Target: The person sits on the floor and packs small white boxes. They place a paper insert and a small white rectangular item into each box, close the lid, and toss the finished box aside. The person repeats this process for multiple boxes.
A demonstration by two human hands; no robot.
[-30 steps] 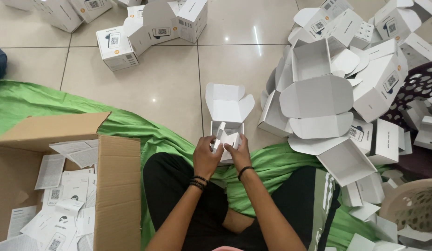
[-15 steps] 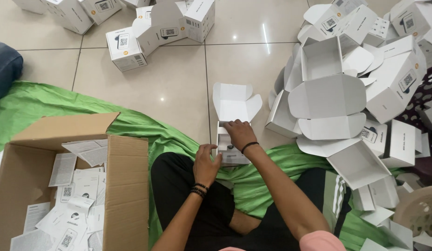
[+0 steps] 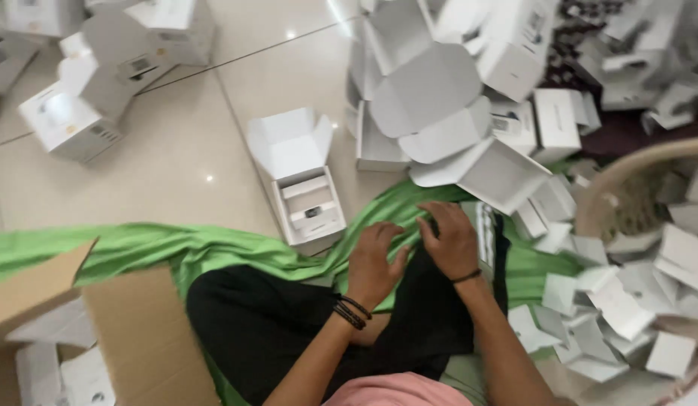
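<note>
Left hand [image 3: 373, 259] rests palm down, fingers spread, on the green cloth [image 3: 176, 248], holding nothing. Right hand [image 3: 450, 240] lies beside it, fingers curled onto the cloth; any grasp cannot be told. Beyond, an open white box [image 3: 307, 203] sits on the tiled floor [image 3: 176, 162], apart from both hands.

The blurred white boxes [image 3: 469, 83] and woven basket [image 3: 627, 180] run off frame.

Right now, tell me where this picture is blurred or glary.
Head view: motion blur smears the pile of white boxes at the top right and both hands, left hand and right hand; small glare spots shine on the tiled floor; the open white box reads fairly sharp.
</note>
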